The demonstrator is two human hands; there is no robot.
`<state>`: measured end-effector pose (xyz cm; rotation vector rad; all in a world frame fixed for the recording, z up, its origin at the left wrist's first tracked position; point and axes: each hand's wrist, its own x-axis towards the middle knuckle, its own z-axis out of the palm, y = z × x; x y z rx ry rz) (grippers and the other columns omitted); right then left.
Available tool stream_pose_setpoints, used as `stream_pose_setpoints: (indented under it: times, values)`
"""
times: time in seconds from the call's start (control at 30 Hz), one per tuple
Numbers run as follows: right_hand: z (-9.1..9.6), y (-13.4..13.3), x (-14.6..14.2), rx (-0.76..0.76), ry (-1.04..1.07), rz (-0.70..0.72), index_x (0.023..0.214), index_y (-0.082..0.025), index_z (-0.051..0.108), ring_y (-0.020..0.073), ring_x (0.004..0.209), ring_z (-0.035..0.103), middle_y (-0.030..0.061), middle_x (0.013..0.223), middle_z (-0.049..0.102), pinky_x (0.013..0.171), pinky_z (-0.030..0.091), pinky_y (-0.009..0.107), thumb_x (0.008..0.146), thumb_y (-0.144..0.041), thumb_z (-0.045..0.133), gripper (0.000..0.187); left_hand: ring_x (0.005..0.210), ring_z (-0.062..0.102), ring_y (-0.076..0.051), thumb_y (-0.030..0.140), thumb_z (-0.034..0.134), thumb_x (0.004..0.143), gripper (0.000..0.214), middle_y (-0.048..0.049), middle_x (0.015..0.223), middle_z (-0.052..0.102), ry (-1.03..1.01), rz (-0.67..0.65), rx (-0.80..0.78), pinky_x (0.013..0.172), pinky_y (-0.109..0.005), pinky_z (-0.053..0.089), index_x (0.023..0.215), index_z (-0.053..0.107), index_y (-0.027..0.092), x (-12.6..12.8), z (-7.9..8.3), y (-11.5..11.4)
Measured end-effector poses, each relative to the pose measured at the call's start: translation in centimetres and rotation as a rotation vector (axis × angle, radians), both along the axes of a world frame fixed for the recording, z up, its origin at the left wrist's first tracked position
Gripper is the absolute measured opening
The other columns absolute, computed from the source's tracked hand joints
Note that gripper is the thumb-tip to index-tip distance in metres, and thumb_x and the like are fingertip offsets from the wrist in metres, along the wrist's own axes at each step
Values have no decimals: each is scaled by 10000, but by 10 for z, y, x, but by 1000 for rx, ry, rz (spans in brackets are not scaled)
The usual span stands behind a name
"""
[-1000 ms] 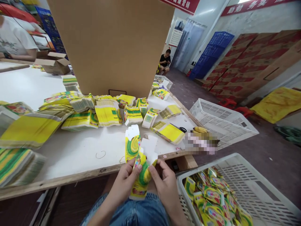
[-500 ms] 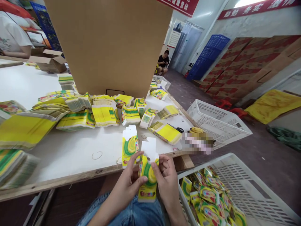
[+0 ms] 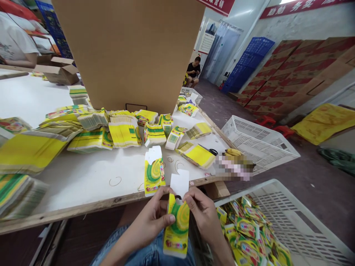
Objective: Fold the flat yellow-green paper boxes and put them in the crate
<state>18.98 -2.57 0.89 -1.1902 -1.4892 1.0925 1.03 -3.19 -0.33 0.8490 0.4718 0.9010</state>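
Note:
Above my lap, a yellow and green printed carton is held between both hands, its white top flap standing up. My left hand grips the carton's left side, thumb on the printed front. At the upper right edge, my right hand pinches the carton near the base of the flap. Just beyond my left hand, another carton of the same print lies flat at the table's front edge, its white flap pointing away from me.
Stacks of flat cartons line the white table before a tall cardboard sheet. Scissors and bananas lie to the right. A white crate of filled-looking yellow packs stands at my right. Another person sits far back.
The carton has come lower and slightly right, toward my lap. My right hand has shifted to its upper edge beside the flap; my left hand keeps its hold.

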Motion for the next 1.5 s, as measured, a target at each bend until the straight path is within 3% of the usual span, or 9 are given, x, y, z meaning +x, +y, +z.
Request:
stream_pose_setpoints:
  times: [0.17,0.33,0.47,0.6,0.87,1.03,1.13,1.33,1.5]
  values:
    - [-8,0,-3,-13,104,-158,1243,-263,566,179,771,619,33,889,663,709,506,279,900,-379,608,364,961,667,-219,308,689,829,772,-79,1066,688,108,40,21,867,-357,493,1443,222,272,0,0,1]
    - [1,0,11,156,-91,-68,997,-220,764,265,1030,576,104,1045,645,901,453,372,903,-573,498,453,1004,648,-239,300,644,846,497,-102,1120,676,338,148,129,883,-346,497,1308,490,203,1,3,5]
    - [8,0,13,-146,-108,22,1249,-194,621,188,746,572,37,819,627,705,472,303,866,-477,609,477,1082,623,-250,238,597,866,430,-108,1237,634,525,221,239,957,-356,471,1291,533,213,3,2,7]
    - [6,2,4,-205,-167,-11,1185,-182,558,122,586,459,-67,628,470,585,402,227,843,-337,636,384,1191,572,-247,222,564,885,463,-118,1337,582,450,173,245,1024,-366,433,1340,478,224,3,2,6]
    - [0,1,-1,-85,-185,-47,1187,-166,593,105,484,384,-76,553,452,489,345,221,861,-376,629,390,1033,660,-259,284,701,810,623,-115,1117,697,156,116,22,853,-346,508,1366,425,227,3,9,9]
    - [1,-7,0,37,-179,-164,1125,-227,669,195,861,608,64,1025,667,763,480,295,889,-355,607,276,987,683,-267,291,711,802,581,-117,1091,711,137,103,20,805,-340,533,1320,461,212,17,6,8]
    - [9,-14,17,46,-193,-250,1103,-238,650,225,934,613,72,1056,675,818,477,340,894,-347,598,241,1116,640,-281,296,635,860,493,-130,1233,660,331,133,217,931,-394,514,1323,480,229,20,11,10]
    - [19,-19,75,340,-741,-813,993,-197,716,324,1024,525,131,1010,625,967,336,507,787,-395,699,286,1451,260,-332,336,617,843,642,-139,1536,371,1120,541,774,1163,-569,241,1433,391,225,-19,-10,36]
    - [6,-2,33,164,-510,-451,999,-234,707,264,963,591,82,1016,685,903,411,411,830,-309,660,191,1415,341,-327,299,528,863,596,-173,1524,386,1373,483,942,1137,-529,328,1426,414,142,-49,-46,50]
